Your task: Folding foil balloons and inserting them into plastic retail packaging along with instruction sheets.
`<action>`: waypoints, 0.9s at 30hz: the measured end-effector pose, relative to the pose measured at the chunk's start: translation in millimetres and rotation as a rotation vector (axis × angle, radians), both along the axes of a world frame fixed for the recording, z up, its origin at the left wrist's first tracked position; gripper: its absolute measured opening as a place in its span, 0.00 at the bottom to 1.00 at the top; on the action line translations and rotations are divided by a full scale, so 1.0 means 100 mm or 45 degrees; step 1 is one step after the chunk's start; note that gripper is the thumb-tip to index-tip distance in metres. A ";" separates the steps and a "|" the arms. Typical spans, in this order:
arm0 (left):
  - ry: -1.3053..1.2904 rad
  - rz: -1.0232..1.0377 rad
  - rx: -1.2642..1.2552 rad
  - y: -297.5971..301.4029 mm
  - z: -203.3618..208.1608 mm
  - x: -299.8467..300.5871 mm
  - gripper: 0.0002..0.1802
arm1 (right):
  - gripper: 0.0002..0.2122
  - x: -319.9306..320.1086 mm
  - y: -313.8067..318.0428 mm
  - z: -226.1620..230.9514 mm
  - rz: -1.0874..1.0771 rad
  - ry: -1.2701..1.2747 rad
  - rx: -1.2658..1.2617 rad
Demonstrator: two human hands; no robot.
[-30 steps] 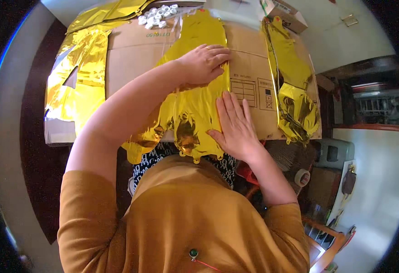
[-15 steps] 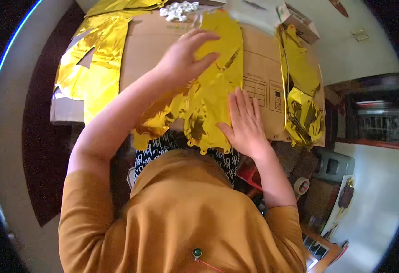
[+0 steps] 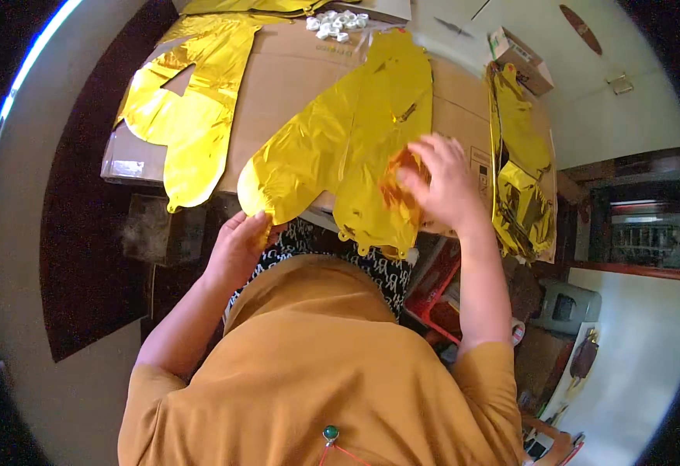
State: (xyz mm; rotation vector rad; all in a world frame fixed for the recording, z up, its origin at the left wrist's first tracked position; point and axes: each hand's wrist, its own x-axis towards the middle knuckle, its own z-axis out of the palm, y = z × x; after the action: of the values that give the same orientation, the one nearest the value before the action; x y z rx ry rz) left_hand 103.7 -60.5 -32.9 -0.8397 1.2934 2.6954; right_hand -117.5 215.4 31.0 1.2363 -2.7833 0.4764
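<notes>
A flat gold foil balloon [image 3: 317, 132] lies on the cardboard box in front of me, its two legs spread toward me. My left hand [image 3: 241, 242] pinches the tabbed tip of the left leg at the box's near edge. Above the right leg, my right hand [image 3: 439, 180] hovers or rests lightly with fingers curved and apart; its orange reflection shows in the shiny foil. Whether its fingertips touch the foil is hard to make out. Another flat gold balloon [image 3: 200, 109] with a triangular opening lies to the left.
The cardboard box [image 3: 278, 78] serves as the work surface. Small white rings [image 3: 337, 25] are heaped at its far side. Folded gold foil [image 3: 522, 163] lies along the right side, near a small carton [image 3: 520, 60]. A grey plastic stool [image 3: 567, 307] stands lower right.
My left hand has come down from the far part of the foil to the left leg's tip. That leg is now spread out leftward. My right hand has lifted and curled.
</notes>
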 end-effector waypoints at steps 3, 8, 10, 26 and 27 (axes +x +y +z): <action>0.098 -0.028 -0.124 -0.04 0.03 -0.09 0.15 | 0.23 -0.29 -0.08 -0.20 -0.018 0.079 -0.101; 0.354 -0.095 -0.441 -0.08 0.24 -0.21 0.16 | 0.25 -0.42 -0.09 -0.51 0.068 0.227 -0.149; 0.448 -0.220 -0.545 -0.11 0.38 -0.31 0.17 | 0.26 -0.39 -0.09 -0.54 0.066 0.236 -0.163; 0.977 -0.655 -1.940 -0.11 0.55 -1.75 0.15 | 0.22 -0.50 -0.12 -0.34 0.040 0.173 -0.094; 1.040 -0.679 -2.103 -0.12 0.45 -1.84 0.18 | 0.22 -0.52 -0.13 -0.32 0.049 0.170 -0.085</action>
State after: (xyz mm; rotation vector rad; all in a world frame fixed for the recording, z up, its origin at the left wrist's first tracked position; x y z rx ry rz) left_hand -80.1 -72.6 12.1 0.7862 3.1478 1.0098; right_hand -169.6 202.2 -1.4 1.2604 -2.6162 0.4669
